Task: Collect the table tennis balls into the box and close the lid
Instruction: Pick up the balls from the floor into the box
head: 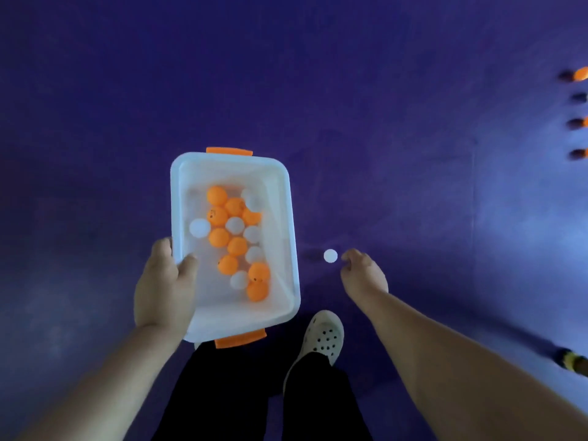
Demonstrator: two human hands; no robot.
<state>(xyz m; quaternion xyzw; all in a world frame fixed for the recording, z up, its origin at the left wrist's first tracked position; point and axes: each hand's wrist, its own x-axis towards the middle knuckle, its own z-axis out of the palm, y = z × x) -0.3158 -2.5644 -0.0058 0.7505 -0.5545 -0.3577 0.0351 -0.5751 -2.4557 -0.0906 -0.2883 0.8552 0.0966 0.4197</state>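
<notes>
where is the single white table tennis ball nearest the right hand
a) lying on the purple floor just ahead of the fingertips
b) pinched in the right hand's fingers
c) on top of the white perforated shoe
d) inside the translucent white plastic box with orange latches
A: the white table tennis ball lies on the purple floor just ahead of the right hand, which holds nothing, outside the translucent white plastic box that the left hand grips.

translucent white box (186, 198), orange clips (229, 151), purple floor (381, 90).
</notes>
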